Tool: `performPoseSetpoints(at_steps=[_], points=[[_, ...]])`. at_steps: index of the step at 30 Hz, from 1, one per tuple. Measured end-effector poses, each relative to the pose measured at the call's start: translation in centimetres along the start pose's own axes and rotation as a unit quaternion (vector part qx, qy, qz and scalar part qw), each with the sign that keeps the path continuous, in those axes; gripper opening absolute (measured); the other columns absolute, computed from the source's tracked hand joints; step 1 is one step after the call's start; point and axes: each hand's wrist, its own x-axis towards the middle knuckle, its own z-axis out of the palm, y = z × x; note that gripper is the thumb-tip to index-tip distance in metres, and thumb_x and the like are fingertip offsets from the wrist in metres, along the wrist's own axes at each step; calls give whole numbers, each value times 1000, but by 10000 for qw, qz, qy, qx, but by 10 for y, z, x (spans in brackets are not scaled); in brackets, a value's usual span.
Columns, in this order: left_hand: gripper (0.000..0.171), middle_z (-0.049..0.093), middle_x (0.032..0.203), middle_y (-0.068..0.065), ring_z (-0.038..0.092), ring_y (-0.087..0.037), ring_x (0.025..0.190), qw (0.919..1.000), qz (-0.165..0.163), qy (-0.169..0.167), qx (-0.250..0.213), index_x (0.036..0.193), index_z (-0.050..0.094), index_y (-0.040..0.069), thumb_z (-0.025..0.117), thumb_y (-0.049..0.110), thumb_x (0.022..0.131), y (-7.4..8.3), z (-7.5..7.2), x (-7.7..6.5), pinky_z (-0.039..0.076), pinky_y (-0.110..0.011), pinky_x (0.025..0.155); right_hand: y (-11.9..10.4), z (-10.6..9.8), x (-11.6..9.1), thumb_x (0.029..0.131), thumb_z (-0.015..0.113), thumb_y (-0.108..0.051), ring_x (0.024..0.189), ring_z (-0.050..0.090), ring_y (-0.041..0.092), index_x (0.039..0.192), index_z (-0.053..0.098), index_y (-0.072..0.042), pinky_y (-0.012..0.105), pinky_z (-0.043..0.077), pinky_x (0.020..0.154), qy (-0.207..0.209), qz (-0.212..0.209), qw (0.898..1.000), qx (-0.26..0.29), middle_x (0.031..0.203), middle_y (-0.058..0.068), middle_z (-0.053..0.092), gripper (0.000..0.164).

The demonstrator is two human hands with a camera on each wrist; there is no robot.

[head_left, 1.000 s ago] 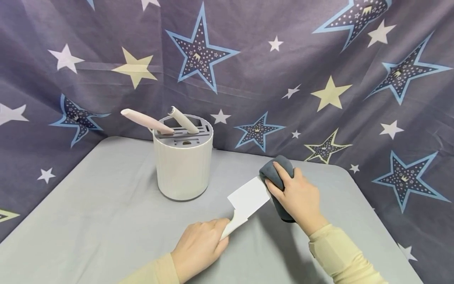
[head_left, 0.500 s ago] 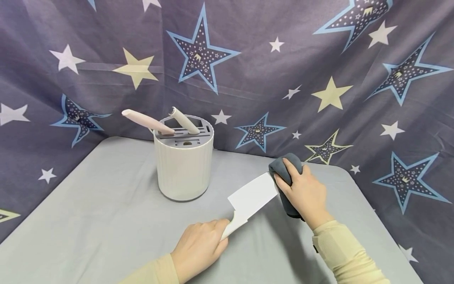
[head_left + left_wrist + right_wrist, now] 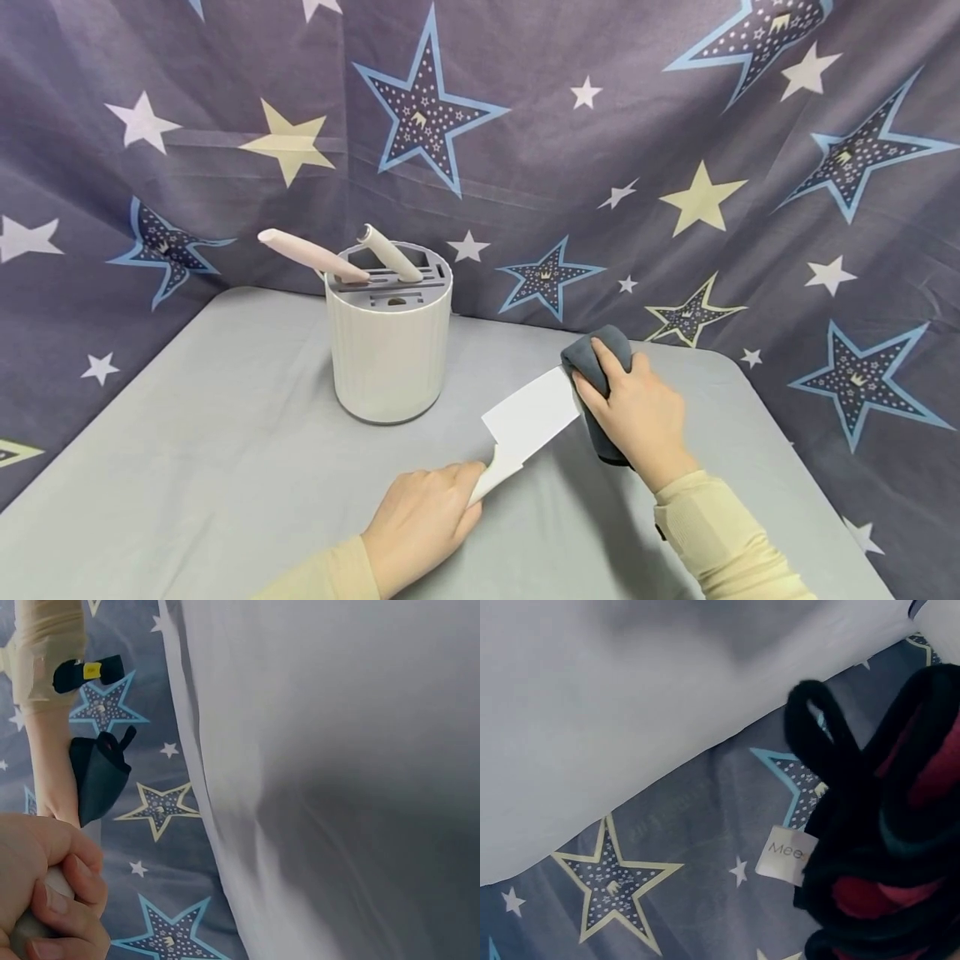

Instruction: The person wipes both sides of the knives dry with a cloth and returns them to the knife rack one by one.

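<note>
My left hand point(image 3: 427, 518) grips the pale handle of a white cleaver point(image 3: 532, 417), its wide blade pointing up and to the right over the table. In the left wrist view the fingers point(image 3: 71, 900) curl around that handle. A folded dark grey cloth point(image 3: 596, 362) is in my right hand point(image 3: 637, 417), wrapped over the far end of the blade, which it hides. Close up in the right wrist view, the cloth point(image 3: 900, 847) shows red inner folds, a hanging loop and a small white label point(image 3: 786, 853).
A white ribbed knife block point(image 3: 388, 358) stands at the back left of the table point(image 3: 187, 467). A pink handle point(image 3: 311, 254) and a cream handle point(image 3: 390, 252) stick out of its slots. A star-patterned curtain point(image 3: 525, 100) hangs behind the table.
My right hand with the cloth slid outward to the right along the blade, then came slightly back to the left. The left hand and the cleaver stayed in place.
</note>
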Motion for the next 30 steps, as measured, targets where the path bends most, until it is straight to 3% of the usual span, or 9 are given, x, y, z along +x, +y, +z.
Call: performPoseSetpoints(at_steps=[15,30], points=[[26,54,61,8,37,-9,44,10000,-36,1,-7,78,49,16,75,17,75,4,1,2,22,-24,39,-29,-3,-18,89,64,-52,58,57,31,136,60,-29,44,44,44,295,-809,9963,-53,92,19,59,52],[28,51,59,9,33,-6,44,10000,25,-44,13,75,47,16,75,16,75,4,2,2,19,-23,39,-49,-6,-29,86,66,-56,54,55,23,134,61,-31,37,41,42,72,-1219,9925,-91,89,14,58,54]])
